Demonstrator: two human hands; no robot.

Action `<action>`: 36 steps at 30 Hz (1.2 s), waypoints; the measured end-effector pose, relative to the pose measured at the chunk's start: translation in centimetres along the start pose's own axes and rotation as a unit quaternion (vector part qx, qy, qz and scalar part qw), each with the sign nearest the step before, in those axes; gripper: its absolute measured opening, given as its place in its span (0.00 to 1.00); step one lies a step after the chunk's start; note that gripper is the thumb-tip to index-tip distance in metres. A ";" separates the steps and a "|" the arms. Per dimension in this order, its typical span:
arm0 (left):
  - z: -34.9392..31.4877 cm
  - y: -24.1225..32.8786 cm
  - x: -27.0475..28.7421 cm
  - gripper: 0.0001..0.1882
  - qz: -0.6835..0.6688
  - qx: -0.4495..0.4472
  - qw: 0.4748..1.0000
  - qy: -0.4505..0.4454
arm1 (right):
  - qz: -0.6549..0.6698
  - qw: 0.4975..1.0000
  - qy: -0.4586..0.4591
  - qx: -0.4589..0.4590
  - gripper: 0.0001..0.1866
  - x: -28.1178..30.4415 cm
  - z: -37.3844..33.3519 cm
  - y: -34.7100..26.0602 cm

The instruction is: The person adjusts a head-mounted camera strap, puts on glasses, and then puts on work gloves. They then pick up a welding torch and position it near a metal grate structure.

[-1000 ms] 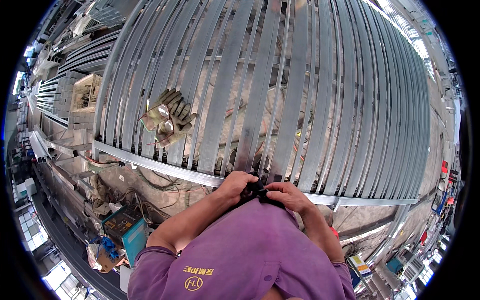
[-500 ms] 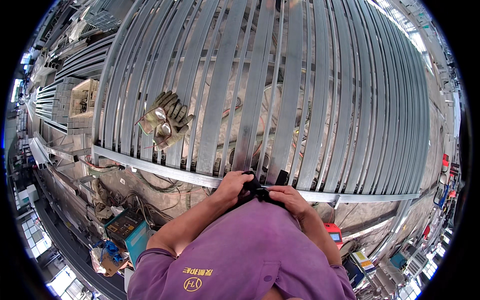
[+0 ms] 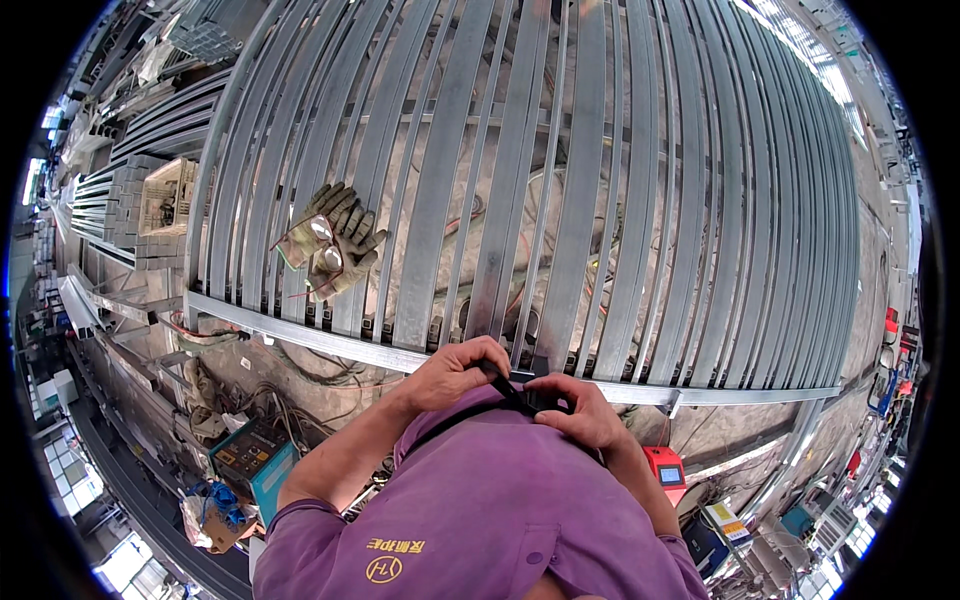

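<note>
Out past the left side of the big metal grid (image 3: 443, 200) there's a stack of square tubes (image 3: 122, 205) with a pale crate (image 3: 178, 172) right at it, on top or just beside, can't tell, with some small stuff inside. Down off the grid's near left corner, on the worker's side, sits a teal machine (image 3: 270, 485) with a dark control panel, cables snaking on the floor near it. On the grid itself, left of its middle and toward the near edge, a pair of grubby gloves (image 3: 352, 222) lies across the bars, with glasses (image 3: 330, 258) resting on top. Then at the middle of the grid's near rail you've got the worker in a purple shirt (image 3: 480, 480), bare hands. The left hand (image 3: 455, 377) has thumb and fingers closed in a pinch on a black strap (image 3: 509, 390), which is at the waist just by the grid's near rail; can't tell if it touches the metal. Right hand (image 3: 585, 412) is beside it, fingers curled in and pinched on the same strap, lower down. Right of the worker, off the grid's near edge, there's a red unit (image 3: 664, 466) with a little screen, then a white-and-yellow box (image 3: 727, 520) farther out from the rail.
</note>
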State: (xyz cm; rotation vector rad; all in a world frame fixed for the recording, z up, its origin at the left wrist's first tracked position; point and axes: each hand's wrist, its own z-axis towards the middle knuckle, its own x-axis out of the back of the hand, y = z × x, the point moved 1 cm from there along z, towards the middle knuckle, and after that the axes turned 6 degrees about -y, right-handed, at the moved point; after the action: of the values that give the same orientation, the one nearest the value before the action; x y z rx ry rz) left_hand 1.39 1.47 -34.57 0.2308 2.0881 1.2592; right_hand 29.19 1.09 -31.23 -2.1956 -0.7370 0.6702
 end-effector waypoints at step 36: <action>2.2 2.2 -0.3 0.14 0.110 0.009 0.985 0.131 | -0.031 0.999 0.034 -0.013 0.24 -0.8 0.4 -0.7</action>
State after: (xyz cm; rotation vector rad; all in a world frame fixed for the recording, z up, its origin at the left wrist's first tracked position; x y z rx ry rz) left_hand 2.65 4.06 -33.24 0.3262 2.3490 1.4694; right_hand 28.17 1.19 -30.76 -2.1985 -0.7802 0.5538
